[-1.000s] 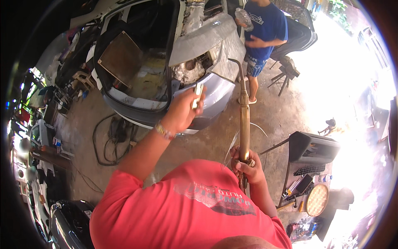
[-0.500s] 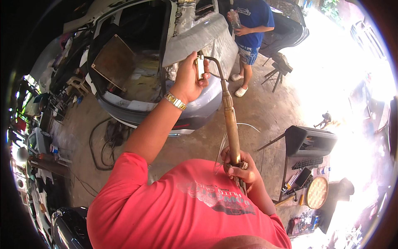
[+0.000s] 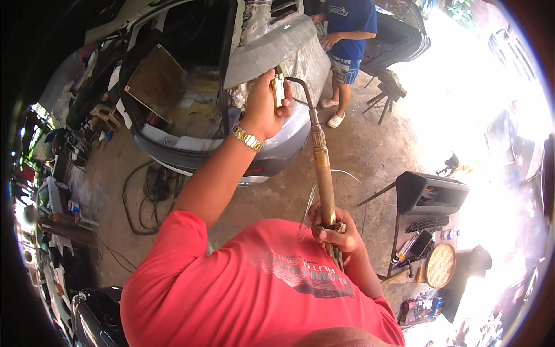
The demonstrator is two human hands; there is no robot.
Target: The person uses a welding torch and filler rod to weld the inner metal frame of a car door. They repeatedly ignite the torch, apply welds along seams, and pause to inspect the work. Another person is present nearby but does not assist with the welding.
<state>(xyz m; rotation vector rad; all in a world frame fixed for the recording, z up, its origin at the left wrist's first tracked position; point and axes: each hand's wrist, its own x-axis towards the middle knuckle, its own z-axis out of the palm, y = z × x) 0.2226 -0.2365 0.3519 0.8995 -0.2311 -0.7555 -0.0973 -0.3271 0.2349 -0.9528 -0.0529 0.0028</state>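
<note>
My left hand (image 3: 267, 110), with a metal watch (image 3: 247, 138) on its wrist, is raised and closed around a gold flip-top lighter (image 3: 278, 92). My right hand (image 3: 338, 228) grips the lower end of a brass gas welding torch (image 3: 325, 179) in front of my chest. Its long body points up and away, and the bent dark tip (image 3: 295, 80) curls left to the top of the lighter. Whether a flame burns there I cannot tell. Several thin pale wires (image 3: 309, 208) stick out beside my right hand.
Ahead stands a stripped car body (image 3: 191, 156) with its rear open. A person in a blue shirt (image 3: 350, 26) stands beside it. A vise on a stand (image 3: 388, 89) is beyond. To the right are a grey bin-like box (image 3: 430, 195) and a round woven tray (image 3: 441, 265). Cables (image 3: 130, 202) lie on the floor.
The other person's arms have shifted, and the bottle held there shows less. My hands, the lighter and the torch stay nearly where they were.
</note>
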